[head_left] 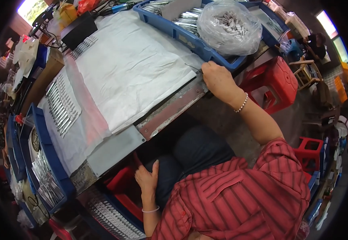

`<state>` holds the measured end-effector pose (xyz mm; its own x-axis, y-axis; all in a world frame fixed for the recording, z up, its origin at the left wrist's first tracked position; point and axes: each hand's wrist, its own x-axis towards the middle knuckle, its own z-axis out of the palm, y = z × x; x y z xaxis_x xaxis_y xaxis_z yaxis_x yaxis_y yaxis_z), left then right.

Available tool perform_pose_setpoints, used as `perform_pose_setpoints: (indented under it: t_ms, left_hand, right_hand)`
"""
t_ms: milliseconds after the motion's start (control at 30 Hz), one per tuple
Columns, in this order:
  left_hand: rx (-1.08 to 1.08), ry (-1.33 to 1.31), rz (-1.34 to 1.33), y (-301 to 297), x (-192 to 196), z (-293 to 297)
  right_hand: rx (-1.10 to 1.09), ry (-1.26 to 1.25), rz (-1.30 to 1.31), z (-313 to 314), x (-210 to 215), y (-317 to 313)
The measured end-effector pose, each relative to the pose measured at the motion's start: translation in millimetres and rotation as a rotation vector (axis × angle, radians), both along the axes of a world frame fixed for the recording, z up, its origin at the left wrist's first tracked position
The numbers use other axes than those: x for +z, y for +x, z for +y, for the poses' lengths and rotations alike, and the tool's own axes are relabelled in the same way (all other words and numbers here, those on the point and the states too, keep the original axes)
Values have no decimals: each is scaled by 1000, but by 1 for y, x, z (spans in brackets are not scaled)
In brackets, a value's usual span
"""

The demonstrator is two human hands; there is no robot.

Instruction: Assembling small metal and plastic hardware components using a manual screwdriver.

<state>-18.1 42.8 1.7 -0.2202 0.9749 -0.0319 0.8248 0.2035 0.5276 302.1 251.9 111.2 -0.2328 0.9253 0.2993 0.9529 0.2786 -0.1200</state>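
Note:
At the table's right front corner, my right hand [218, 80] is closed, with a thin dark rod [192, 67] sticking out from its fingers over the cloth's edge. A beaded bracelet circles that wrist. Below the table's front edge, my left hand [146, 178] hangs beside my lap, its thumb raised away from the fingers. A narrow red strip [136, 158] shows just beyond those fingers; whether they touch it I cannot tell. White cloth [138, 68] covers the tabletop. On its left part, several slim silver metal pieces [60, 106] lie in a neat row.
A blue tray [182, 34] of silver parts stands at the back right, with a clear bag [230, 28] of small pieces on it. Another blue tray [56, 176] sits at the left. Red stools [276, 82] stand to the right. A tray of metal parts [114, 218] is below left.

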Motion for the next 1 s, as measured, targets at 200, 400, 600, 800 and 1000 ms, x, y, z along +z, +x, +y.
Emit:
perform_pose_setpoints:
  t_ms: [200,400,600,800,1000]
  left_hand:
    - [-6,-78,13,0,-4,3]
    - [14,-89,16,1,2,0]
    - [-17,-143,-3,1,16,4]
    - [21,-470,-46,4,16,10]
    - [58,-345,-16,-12,16,-13]
  right_hand:
    - [153,-173,39,9,9,11]
    - [279,-391,306,-79,26,7]
    - [-102,-426,108,-70,-157,67]
    - [-156,-382,-32,18,-230,138]
    - [37,-200,613,-61,-167,32]
